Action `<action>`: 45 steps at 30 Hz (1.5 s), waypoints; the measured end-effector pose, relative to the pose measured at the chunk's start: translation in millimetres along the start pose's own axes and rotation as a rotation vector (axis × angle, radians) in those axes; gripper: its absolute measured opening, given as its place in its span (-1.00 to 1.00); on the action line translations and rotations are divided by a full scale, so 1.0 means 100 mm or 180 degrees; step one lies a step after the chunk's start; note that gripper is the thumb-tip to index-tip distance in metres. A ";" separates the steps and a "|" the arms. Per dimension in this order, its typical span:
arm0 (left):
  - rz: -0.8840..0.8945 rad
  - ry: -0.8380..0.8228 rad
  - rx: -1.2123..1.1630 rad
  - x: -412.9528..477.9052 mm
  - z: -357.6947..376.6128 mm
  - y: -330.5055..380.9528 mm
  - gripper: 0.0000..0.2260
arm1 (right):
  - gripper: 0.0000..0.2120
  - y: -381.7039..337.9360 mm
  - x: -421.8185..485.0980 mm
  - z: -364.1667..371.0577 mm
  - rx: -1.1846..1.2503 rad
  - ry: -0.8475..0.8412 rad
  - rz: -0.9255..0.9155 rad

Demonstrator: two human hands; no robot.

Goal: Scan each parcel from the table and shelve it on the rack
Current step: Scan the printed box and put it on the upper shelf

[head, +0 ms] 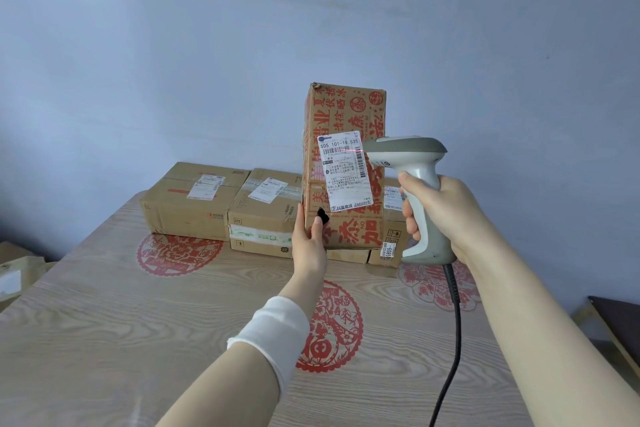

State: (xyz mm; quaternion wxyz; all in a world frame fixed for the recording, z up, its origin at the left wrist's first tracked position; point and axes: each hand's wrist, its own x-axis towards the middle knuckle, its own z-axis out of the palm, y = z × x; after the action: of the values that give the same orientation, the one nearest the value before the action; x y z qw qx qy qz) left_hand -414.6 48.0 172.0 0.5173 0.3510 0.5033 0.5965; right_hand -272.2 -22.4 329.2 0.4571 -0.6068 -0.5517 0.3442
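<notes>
The parcel (346, 114) is a tall brown carton printed with red characters. It stands upright in the middle of the view, in front of the row of boxes at the far side of the desk (138, 322). A white shipping label (344, 170) sits slightly tilted on its near face, and a thin red scan line (349, 149) crosses the barcode near the label's top.

The left grip (309, 236) has the parcel by its lower left corner, with the thumb pressed on the front face and the fingers wrapped round the side edge. Whether the carton's bottom touches anything cannot be told. The right grip (440, 211) is closed round the handle of a grey scanner (415, 163), forefinger at the trigger, with the scanner's head just beside the label's right edge. A black cable (453, 322) hangs from the handle's base towards the bottom of the view.

Behind the parcel lie more cartons: a flat box (194, 208) at the left and a taped box (263, 208) touching it, stacked on a lower box (259, 246). Another box (389, 239) is partly hidden at the right. The desk is pale wood grain, marked with red paper-cut patterns (178, 253). A white sleeve (273, 333) covers the left forearm, and a bluish wall (311, 10) fills the background.
</notes>
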 end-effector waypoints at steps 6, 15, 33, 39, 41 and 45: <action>-0.0015 0.0038 -0.0024 -0.05 -0.02 0.06 -0.54 | -0.64 0.00 0.00 -0.02 0.0017 -0.0086 0.0006; 0.0257 0.0488 -0.0138 -0.16 -0.47 0.57 -0.57 | -0.76 -0.29 0.04 0.20 0.0590 -0.0640 -0.0198; 0.1187 0.1980 -0.0204 -1.32 -2.07 2.25 -0.67 | -0.69 -1.48 -0.36 1.40 0.1396 -0.2738 -0.0925; 0.1435 0.2057 -0.0163 -1.72 -2.77 2.88 -0.60 | -0.67 -2.12 -0.82 1.89 0.1579 -0.3007 -0.1162; 0.1486 0.2060 -0.0121 -1.84 -3.08 3.09 -0.59 | -0.69 -2.33 -0.96 2.08 0.1615 -0.2993 -0.1251; 0.1558 0.2230 -0.0067 -2.11 -3.70 3.52 -0.61 | -0.69 -2.83 -1.23 2.47 0.1651 -0.2924 -0.1441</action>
State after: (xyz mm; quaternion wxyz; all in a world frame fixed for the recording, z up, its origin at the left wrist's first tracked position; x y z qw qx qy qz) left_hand -808.7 -229.3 441.0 0.1617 0.2310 0.5444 0.7900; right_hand -619.8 -107.2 498.0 0.3667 -0.1296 -0.7075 0.5901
